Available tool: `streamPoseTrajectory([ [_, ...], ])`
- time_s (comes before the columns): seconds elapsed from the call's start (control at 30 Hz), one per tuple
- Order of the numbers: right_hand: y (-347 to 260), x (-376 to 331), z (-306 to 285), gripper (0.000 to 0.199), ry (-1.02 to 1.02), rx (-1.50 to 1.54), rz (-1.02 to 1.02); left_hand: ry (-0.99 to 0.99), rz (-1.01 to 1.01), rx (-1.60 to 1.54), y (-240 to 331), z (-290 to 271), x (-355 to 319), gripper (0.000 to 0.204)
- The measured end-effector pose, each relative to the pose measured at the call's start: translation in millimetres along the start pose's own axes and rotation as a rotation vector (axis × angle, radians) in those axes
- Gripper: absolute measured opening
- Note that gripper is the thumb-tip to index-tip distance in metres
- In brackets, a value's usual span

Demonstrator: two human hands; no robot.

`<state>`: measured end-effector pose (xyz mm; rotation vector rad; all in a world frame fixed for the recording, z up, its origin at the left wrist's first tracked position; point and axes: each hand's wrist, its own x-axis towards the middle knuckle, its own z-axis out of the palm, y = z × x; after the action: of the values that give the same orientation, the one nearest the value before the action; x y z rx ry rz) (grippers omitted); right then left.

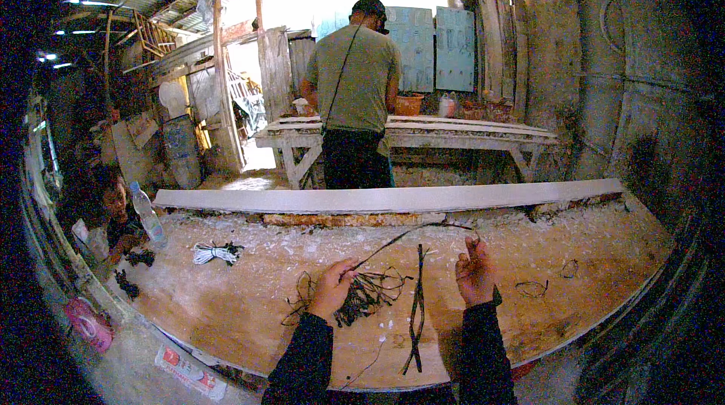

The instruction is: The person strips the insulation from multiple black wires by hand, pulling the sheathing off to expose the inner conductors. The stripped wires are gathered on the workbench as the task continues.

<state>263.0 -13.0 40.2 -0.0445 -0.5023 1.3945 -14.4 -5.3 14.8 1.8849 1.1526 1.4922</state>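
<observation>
A thin dark cord (400, 235) arches above the wooden tabletop (249, 314) between my two hands. One end is pinched in my left hand (332, 288), closed over a tangled pile of dark looped cords (370, 295). My right hand (476, 273) is raised, and the cord's other end meets its fingertips, which look closed on it. Between my forearms lie long dark strands (418, 307), crossed over each other. Small loops of dark cord (532, 288) rest to the right of my right hand.
A long white board (393, 197) spans the table's far edge. Left are a white cord bundle (215, 252), a clear bottle (147, 212) and a person (117, 205) by the table's side. Another person (351, 80) stands with back turned at a far bench (468, 135).
</observation>
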Motion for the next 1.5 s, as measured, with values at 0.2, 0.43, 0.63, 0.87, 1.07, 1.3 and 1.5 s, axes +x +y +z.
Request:
streamPoseTrajectory([
  [0.2, 33.6, -8.3, 12.9, 0.013, -0.017, -0.504, 0.192, -0.054, -0.192, -0.369, 1.9, 16.2, -4.7, 0.024],
  [0.43, 68.4, -13.8, 3.8, 0.007, -0.047, -0.966, 0.326, -0.116, -0.142, -0.321, 10.1, 24.1, -7.9, 0.022],
  [0.63, 73.9, -21.0, 8.5, 0.010, -0.045, -0.951, 0.354, -0.160, -0.393, -0.390, 23.8, 19.0, -8.4, 0.023],
  [0.87, 75.9, -23.0, 6.5, 0.012, -0.178, -1.024, 0.331, -0.176, -0.363, -0.467, 20.5, 21.3, -8.6, 0.024],
  [1.07, 80.9, -24.4, 7.6, 0.013, -0.178, -1.098, 0.397, -0.206, -0.408, -0.256, 36.9, 14.9, -7.9, 0.024],
  [1.3, 81.6, -24.6, 6.1, 0.010, -0.270, -1.020, 0.385, -0.216, -0.481, -0.567, 18.3, 22.8, -11.1, 0.019],
  [1.5, 83.1, -26.3, 7.3, 0.010, -0.242, -1.027, 0.391, -0.234, -0.502, -0.744, 10.7, 27.7, -12.1, 0.015],
])
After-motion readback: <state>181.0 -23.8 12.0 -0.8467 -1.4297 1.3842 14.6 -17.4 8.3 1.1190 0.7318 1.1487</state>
